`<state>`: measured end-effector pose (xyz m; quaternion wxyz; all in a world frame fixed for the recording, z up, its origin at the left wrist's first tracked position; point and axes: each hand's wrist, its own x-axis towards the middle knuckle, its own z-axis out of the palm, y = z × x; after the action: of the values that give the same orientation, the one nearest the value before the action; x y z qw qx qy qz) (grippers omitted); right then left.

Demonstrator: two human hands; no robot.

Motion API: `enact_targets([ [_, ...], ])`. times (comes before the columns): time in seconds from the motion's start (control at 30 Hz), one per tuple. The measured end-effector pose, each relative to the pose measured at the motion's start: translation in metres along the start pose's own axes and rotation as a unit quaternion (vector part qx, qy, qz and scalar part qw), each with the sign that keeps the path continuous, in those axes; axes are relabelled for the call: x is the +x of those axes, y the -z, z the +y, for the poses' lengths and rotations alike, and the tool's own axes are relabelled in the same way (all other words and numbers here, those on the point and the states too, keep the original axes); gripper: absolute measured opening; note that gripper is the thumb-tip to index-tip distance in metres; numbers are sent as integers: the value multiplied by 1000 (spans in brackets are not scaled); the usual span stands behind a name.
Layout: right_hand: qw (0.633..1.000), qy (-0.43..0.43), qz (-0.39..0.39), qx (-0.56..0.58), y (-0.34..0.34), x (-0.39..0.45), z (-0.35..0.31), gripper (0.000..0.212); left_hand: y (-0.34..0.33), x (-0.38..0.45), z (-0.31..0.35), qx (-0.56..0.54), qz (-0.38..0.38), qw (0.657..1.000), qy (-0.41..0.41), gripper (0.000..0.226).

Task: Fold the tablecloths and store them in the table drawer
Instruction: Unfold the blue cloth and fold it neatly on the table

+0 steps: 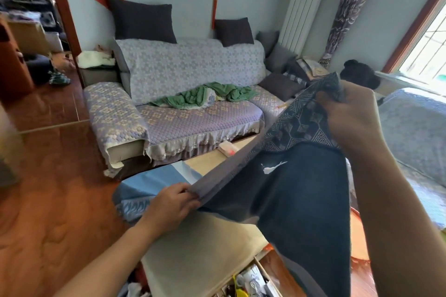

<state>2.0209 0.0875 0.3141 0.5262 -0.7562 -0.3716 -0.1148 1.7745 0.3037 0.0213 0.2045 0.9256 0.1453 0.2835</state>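
Cloth hangs between two hands: a dark blue tablecloth [301,195] with a patterned border is stretched taut above the bench [205,248], its top edge running from low left to high right. The left hand [171,202] has its grip pinched shut on the lower corner, just over the bench's left edge, while the right hand [347,113] holds its grip clamped on the raised corner, well above the bench's far right side. Holding the edge tight this way likely lets the rest fall straight, so the two corners can be brought together for a clean fold. A second, light blue tablecloth [144,188] lies spread on the far left corner of the bench, partly under the left hand, and may get caught up when the dark one is laid down. At the bench's near edge an open drawer [253,282] shows, already crowded with small odds and ends, so room for folded cloth looks tight. A sofa [173,94] stands just beyond the bench.
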Motion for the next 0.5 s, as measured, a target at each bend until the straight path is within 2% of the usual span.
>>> enact_targets([
  [0.03, 1000, -2, 5, 0, -2, 1, 0, 16, -3, -2, 2, 10, -23, 999, 26, 54],
  [0.07, 1000, -6, 11, 2, -4, 2, -2, 17, -7, -3, 5, 28, -38, 998, 48, 57],
  [0.17, 1000, -14, 28, 1, -6, 9, -3, 18, -26, -8, 2, 78, -9, 992, 102, 38],
  [0.3, 999, -18, 44, 0, -2, 18, -4, 19, -36, -27, -18, 78, 30, 968, 237, 26],
  [0.4, 996, -39, 65, -40, 3, 30, 0, 19, -30, -37, -27, 83, 67, 962, 251, 22],
  [0.5, 989, -74, 105, -74, 9, 50, 12, 19, -3, -26, -37, 74, 118, 965, 222, 16],
])
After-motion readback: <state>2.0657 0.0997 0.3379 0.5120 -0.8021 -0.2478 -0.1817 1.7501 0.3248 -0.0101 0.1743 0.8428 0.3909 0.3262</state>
